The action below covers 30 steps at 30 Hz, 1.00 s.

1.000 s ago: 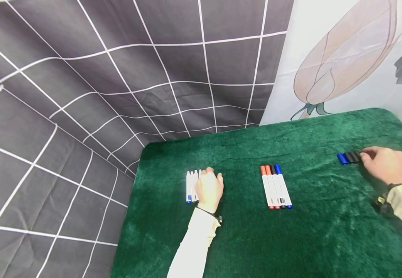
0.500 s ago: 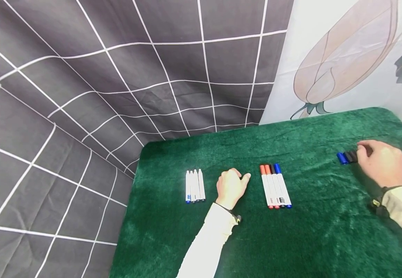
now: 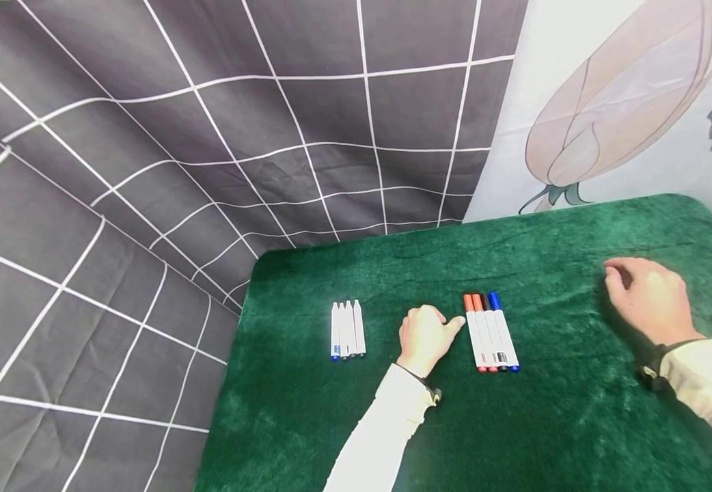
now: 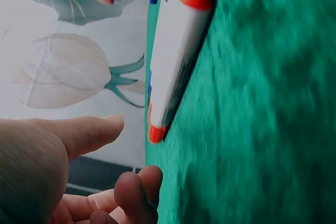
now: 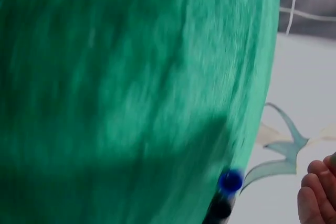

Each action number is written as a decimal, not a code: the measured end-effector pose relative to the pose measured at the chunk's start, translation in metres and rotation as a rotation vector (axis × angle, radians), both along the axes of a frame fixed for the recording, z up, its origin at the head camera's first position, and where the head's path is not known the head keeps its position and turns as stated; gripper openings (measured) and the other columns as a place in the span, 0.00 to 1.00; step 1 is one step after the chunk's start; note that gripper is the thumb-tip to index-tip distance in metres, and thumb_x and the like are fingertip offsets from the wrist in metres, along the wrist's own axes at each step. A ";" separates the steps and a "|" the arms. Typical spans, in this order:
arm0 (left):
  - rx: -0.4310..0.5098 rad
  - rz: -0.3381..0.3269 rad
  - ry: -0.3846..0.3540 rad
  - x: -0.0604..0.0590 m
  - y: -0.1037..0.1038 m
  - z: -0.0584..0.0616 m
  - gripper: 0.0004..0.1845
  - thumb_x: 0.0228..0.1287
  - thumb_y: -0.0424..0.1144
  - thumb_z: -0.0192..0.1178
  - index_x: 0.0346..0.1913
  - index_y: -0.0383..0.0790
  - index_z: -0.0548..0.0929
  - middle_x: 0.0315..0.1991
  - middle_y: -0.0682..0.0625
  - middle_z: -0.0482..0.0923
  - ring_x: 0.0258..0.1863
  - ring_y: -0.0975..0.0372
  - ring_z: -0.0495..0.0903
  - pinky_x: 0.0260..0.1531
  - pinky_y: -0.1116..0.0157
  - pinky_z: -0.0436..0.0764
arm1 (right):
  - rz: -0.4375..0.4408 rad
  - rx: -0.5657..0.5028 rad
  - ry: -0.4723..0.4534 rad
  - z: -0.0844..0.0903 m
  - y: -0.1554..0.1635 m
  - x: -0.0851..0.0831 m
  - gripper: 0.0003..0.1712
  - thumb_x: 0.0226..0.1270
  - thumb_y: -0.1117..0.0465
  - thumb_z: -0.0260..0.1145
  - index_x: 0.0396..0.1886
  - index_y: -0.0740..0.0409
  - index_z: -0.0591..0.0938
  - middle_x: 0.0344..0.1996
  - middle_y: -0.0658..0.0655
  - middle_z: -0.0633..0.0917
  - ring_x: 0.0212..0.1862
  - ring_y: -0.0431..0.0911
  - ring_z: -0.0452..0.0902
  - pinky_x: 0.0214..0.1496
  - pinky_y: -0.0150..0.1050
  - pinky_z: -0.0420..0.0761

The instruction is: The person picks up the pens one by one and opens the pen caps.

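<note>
Starting at the left of the green cloth [image 3: 344, 424], four uncapped white markers [image 3: 346, 330] lie side by side, well apart from anything I am touching. My left hand [image 3: 426, 338] sits just beside the capped row of markers [image 3: 490, 331], fingers loosely curled, thumb stretched toward the outermost red-capped marker [image 4: 176, 51], holding nothing. To take it cleanly, I judge I should pinch only that outer barrel near its middle and roll it away from its neighbours. Further right, my right hand [image 3: 651, 297] hovers over the loose caps [image 5: 224, 195], fingers bent down; whether it grips any I cannot tell.
</note>
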<state>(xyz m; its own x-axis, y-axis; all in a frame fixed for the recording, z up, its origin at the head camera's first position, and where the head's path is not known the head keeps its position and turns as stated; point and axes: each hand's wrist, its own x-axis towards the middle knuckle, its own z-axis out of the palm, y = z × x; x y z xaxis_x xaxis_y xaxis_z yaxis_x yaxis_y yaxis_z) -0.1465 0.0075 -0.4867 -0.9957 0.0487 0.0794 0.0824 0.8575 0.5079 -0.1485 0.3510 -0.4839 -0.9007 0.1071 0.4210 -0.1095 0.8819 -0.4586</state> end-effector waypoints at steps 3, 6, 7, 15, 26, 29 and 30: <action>-0.023 -0.014 -0.023 0.002 0.008 -0.001 0.22 0.54 0.58 0.72 0.12 0.51 0.81 0.16 0.58 0.80 0.22 0.62 0.81 0.21 0.63 0.74 | 0.035 0.007 0.013 -0.001 -0.010 0.000 0.12 0.67 0.68 0.60 0.45 0.72 0.83 0.40 0.76 0.84 0.41 0.71 0.78 0.42 0.67 0.70; -0.048 -0.029 -0.066 0.004 0.016 -0.002 0.27 0.53 0.57 0.72 0.07 0.50 0.74 0.10 0.60 0.71 0.17 0.64 0.75 0.18 0.65 0.69 | 0.065 0.008 0.015 -0.001 -0.020 0.001 0.12 0.67 0.68 0.61 0.45 0.71 0.84 0.39 0.75 0.84 0.41 0.69 0.79 0.41 0.66 0.71; -0.052 -0.029 -0.081 0.005 0.019 -0.002 0.28 0.53 0.57 0.72 0.07 0.49 0.72 0.09 0.60 0.67 0.15 0.64 0.73 0.17 0.65 0.67 | 0.075 0.009 0.020 -0.001 -0.023 0.001 0.12 0.66 0.68 0.62 0.45 0.71 0.84 0.39 0.75 0.84 0.40 0.69 0.79 0.41 0.66 0.72; -0.093 -0.010 -0.148 0.007 0.033 -0.004 0.30 0.49 0.60 0.74 0.09 0.46 0.71 0.12 0.55 0.67 0.15 0.62 0.70 0.18 0.63 0.69 | 0.143 0.024 0.022 -0.002 -0.041 0.004 0.11 0.65 0.70 0.64 0.45 0.70 0.84 0.40 0.74 0.85 0.43 0.68 0.80 0.43 0.65 0.73; -0.021 -0.002 -0.179 0.006 0.036 -0.001 0.23 0.48 0.52 0.78 0.12 0.48 0.75 0.12 0.58 0.69 0.17 0.64 0.73 0.20 0.64 0.70 | 0.178 0.045 0.050 -0.004 -0.048 0.006 0.10 0.63 0.70 0.65 0.43 0.70 0.84 0.39 0.72 0.86 0.42 0.66 0.82 0.43 0.63 0.75; -0.008 -0.013 -0.190 0.005 0.034 0.001 0.23 0.49 0.50 0.77 0.12 0.48 0.75 0.12 0.59 0.69 0.17 0.65 0.72 0.20 0.64 0.70 | 0.182 0.043 0.051 -0.002 -0.050 0.005 0.10 0.63 0.71 0.65 0.43 0.70 0.84 0.39 0.72 0.86 0.43 0.66 0.82 0.44 0.64 0.75; -0.009 -0.018 -0.197 0.005 0.033 0.002 0.23 0.51 0.50 0.76 0.11 0.48 0.75 0.12 0.59 0.67 0.17 0.65 0.71 0.20 0.65 0.69 | 0.184 0.042 0.049 -0.002 -0.052 0.005 0.10 0.63 0.71 0.65 0.43 0.70 0.84 0.40 0.72 0.86 0.43 0.66 0.82 0.44 0.64 0.75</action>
